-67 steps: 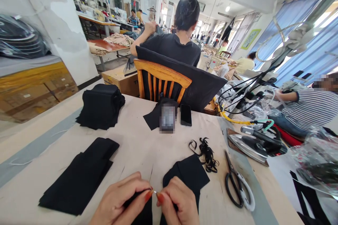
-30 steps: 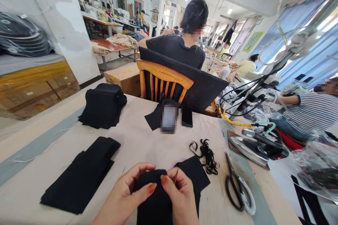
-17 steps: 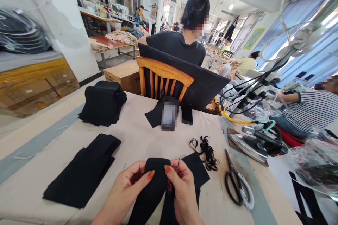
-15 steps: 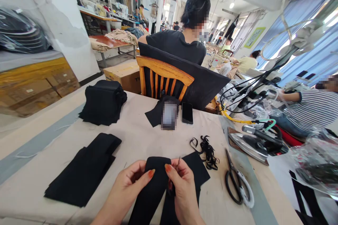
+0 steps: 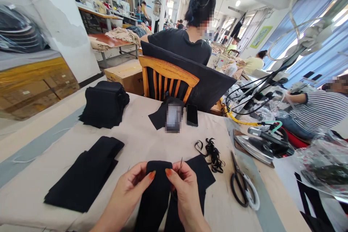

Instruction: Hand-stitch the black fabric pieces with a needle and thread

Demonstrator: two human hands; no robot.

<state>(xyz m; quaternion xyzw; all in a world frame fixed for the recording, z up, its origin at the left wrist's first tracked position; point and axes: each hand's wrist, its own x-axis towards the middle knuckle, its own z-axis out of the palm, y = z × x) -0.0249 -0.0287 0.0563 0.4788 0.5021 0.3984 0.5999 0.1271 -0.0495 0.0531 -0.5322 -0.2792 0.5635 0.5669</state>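
Observation:
A folded strip of black fabric [image 5: 155, 188] hangs between my two hands at the front of the table. My left hand [image 5: 133, 183] pinches its upper left edge between thumb and fingers. At the upper right edge my right hand [image 5: 185, 186] grips the same strip. A thin pointed metal tool, mostly hidden in the palm, is also held by that hand; its dark tip [image 5: 181, 164] sticks up beside the fingers. Under and beside the right hand lie more black fabric pieces [image 5: 202, 174]. To the left is a flat stack of black fabric pieces [image 5: 81, 177].
Behind that stack stands a taller black fabric pile [image 5: 103, 105]. Black trimmings [image 5: 213, 156], large scissors [image 5: 239, 181] and an iron [image 5: 254, 146] are on the right. A phone [image 5: 192, 115] lies near the wooden chair [image 5: 171, 74], where a person sits facing away.
The view has shifted slightly. Both hands keep hold of the black fabric strip, with its folded top edge still between the thumbs. Nothing on the table has visibly moved.

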